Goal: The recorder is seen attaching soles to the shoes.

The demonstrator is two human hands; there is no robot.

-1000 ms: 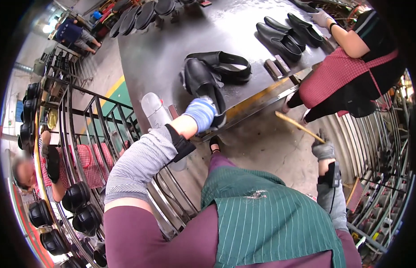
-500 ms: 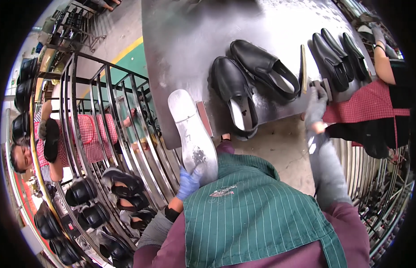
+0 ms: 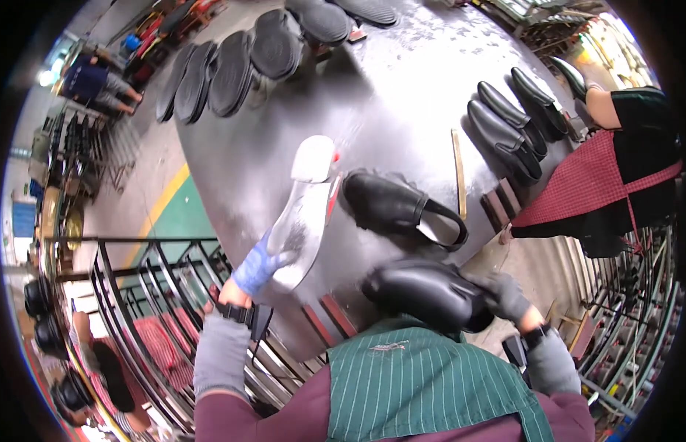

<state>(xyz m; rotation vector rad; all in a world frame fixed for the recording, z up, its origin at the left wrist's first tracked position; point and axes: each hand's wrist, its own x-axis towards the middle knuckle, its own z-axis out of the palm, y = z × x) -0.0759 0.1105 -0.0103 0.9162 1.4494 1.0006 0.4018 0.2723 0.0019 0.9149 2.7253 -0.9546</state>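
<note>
My left hand [image 3: 256,267], in a blue glove, grips the rounded lower end of a white sole-shaped piece [image 3: 302,214] with a dark scuffed patch. This piece is tilted over the metal table, its squared heel end pointing away from me. My right hand [image 3: 504,296], in a grey glove, is closed on the opening end of a black leather slip-on shoe [image 3: 420,291]. That shoe is held just in front of my green striped apron, toe to the left. Another black slip-on shoe [image 3: 383,202] lies on the table beyond it, beside the white piece.
Several dark soles [image 3: 277,44] line the far left of the metal table [image 3: 225,173]. Black shoes [image 3: 505,140] and a thin brass-coloured strip [image 3: 459,173] lie at the right. A co-worker in a red checked apron [image 3: 571,195] stands there. A metal rack [image 3: 129,295] is at the left.
My right hand has taken hold of one black shoe and drawn it toward me. My left hand has moved forward over the table with the white piece. The whole view has shifted.
</note>
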